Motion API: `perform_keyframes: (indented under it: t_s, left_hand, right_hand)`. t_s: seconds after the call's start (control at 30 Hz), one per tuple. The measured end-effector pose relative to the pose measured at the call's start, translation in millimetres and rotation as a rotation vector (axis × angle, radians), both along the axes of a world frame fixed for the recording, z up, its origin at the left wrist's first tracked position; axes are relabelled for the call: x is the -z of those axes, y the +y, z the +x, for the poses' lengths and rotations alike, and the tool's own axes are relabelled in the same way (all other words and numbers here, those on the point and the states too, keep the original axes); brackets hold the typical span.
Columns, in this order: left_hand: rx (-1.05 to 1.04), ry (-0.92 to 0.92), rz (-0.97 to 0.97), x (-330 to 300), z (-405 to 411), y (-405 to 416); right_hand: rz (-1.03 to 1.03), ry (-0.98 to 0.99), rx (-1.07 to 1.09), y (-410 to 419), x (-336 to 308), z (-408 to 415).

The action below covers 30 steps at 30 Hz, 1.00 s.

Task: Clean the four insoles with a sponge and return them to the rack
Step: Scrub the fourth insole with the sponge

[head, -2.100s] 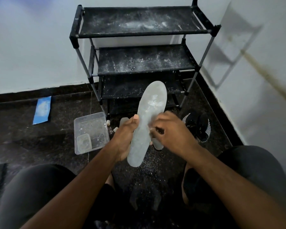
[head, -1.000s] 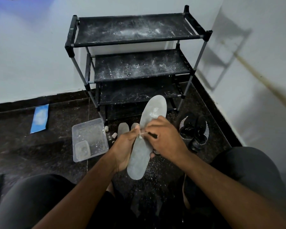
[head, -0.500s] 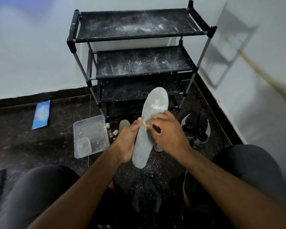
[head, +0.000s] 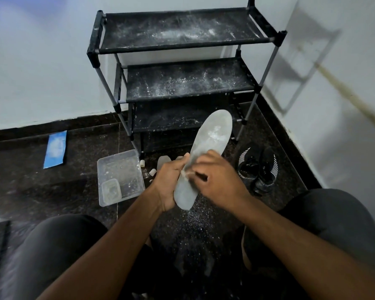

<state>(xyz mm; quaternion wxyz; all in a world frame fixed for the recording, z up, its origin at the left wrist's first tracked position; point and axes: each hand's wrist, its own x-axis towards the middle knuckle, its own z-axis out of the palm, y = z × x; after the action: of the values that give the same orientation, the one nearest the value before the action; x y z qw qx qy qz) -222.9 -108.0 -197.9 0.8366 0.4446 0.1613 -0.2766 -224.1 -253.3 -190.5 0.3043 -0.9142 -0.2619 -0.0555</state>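
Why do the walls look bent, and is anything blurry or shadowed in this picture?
Head view: the wide-angle lens bows the walls and rack; the rack throws a soft shadow on the right wall; the right hand is motion-blurred on the insole, which the left hand grips; the lower left corner smears; light is dim and bluish.

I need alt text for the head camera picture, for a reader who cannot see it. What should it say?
A seated person's left hand grips a grey insole while the right hand rubs its middle with a small pale piece, probably a sponge. Behind stands a dusty black shoe rack, with a clear plastic tub and black shoes on the dark floor.
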Motion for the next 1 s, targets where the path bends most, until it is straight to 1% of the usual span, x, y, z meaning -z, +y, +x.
perform_keyframes:
  t_s: [0.07,0.1,0.13,0.23,0.27,0.3,0.4,0.43,0.47,0.57,0.6,0.63,0.77,0.8,0.9,0.93,1.0]
  left_hand:
    - [0.012,-0.021,-0.011,-3,-1,-3]
    - [0.01,-0.026,-0.005,-4,-1,-4]
    - [0.006,-0.021,0.0,-4,-1,-4]
    - [-0.015,0.023,-0.009,-2,2,1]
    - [-0.013,0.029,-0.006,0,2,1]
    - [-0.009,0.031,-0.005,0,2,1]
    - [0.004,0.019,-0.053,0,1,-3]
    - [0.0,0.016,-0.061,0,2,-3]
    - [0.002,0.019,-0.055,-1,2,-3]
    - [0.018,0.047,-0.007,-1,4,2]
    - [0.018,0.054,-0.012,2,5,3]
    - [0.012,0.06,-0.024,1,5,3]
    - [-0.052,0.054,-0.119,1,8,-1]
    - [-0.058,0.054,-0.113,3,9,0]
    - [-0.03,0.063,-0.047,5,11,3]
    - [-0.018,0.068,-0.05,8,11,4]
    - [-0.03,0.079,-0.061,11,11,5]
  right_hand:
    - [0.033,-0.05,0.167,-7,-1,10]
    - [0.057,-0.049,0.206,-8,-3,12]
    - [0.069,-0.034,0.181,-7,-3,11]
    - [0.076,0.063,-0.081,6,-3,-6]
    - [0.078,0.072,-0.122,7,-3,-8]
    - [0.075,0.064,-0.106,5,-3,-6]
    - [0.072,-0.013,0.106,-5,-4,6]
    - [0.073,-0.022,0.136,-6,-5,7]
    - [0.066,-0.018,0.118,-3,-6,4]
    - [0.084,0.054,-0.086,9,-5,-11]
    - [0.092,0.065,-0.119,9,-5,-13]
    - [0.084,0.057,-0.108,7,-5,-10]
    - [0.081,-0.035,0.125,-5,-4,5]
    - [0.084,-0.041,0.122,-3,-4,3]
    - [0.099,0.02,-0.074,10,-2,-12]
    - [0.11,0.038,-0.109,11,-2,-14]
    - [0.144,0.02,-0.046,7,-1,-7]
